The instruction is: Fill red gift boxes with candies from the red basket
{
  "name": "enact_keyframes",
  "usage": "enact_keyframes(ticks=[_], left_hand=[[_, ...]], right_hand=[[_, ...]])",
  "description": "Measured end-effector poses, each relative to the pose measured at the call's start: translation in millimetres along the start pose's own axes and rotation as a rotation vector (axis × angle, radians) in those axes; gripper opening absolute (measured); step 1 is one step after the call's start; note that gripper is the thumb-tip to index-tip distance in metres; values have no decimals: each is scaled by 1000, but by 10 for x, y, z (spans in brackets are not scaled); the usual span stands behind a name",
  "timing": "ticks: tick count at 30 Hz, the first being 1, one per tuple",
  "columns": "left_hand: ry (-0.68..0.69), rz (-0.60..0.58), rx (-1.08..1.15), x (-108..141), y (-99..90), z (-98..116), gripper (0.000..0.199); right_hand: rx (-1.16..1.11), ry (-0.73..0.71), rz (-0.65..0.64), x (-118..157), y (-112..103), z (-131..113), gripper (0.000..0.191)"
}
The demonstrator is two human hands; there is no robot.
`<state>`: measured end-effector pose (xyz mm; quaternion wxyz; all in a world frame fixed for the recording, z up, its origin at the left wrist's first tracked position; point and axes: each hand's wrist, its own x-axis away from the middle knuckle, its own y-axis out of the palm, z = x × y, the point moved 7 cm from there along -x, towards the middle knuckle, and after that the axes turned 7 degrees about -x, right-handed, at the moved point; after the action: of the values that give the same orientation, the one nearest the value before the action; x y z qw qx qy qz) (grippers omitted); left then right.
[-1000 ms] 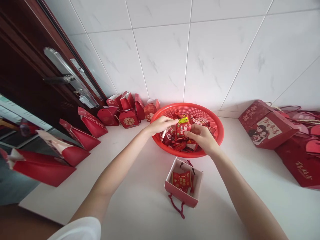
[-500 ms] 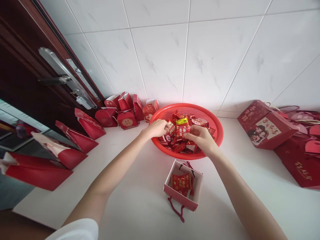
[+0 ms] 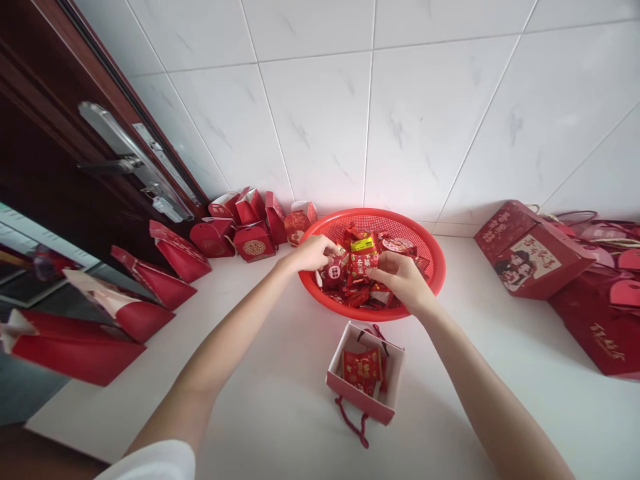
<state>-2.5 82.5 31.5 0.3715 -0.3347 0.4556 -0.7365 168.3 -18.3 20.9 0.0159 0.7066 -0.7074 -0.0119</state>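
A red plastic basket (image 3: 438, 267) full of red-wrapped sweets stands near the wall. Over its left side is my left hand (image 3: 316, 253), fingers closed on a dark red packet with a round white label (image 3: 334, 271). My right hand (image 3: 400, 275), at the basket's right side, pinches a red packet with a yellow top (image 3: 364, 257). In front of the basket sits an open red box with white inside (image 3: 358, 395), holding red packets (image 3: 361, 367); its twisted red cord lies on the white table (image 3: 280, 400).
Small red boxes (image 3: 255, 241) stand against the wall at the left, and red paper bags (image 3: 177, 252) line the table's left edge beside a dark door (image 3: 45, 133). Larger red gift boxes (image 3: 535, 257) are stacked at the right. White tiles rise behind.
The dark red packet with the round label now shows more fully at my left fingers, raised a little. My right hand has barely moved, with the yellow-topped packet still in it.
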Motion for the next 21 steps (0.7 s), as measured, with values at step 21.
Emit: enact_keyframes(ticks=[21], left_hand=[[187,-212,-84,180,-109,147,27]], right_hand=[[22,-62,30,-22,-30,-19,25]])
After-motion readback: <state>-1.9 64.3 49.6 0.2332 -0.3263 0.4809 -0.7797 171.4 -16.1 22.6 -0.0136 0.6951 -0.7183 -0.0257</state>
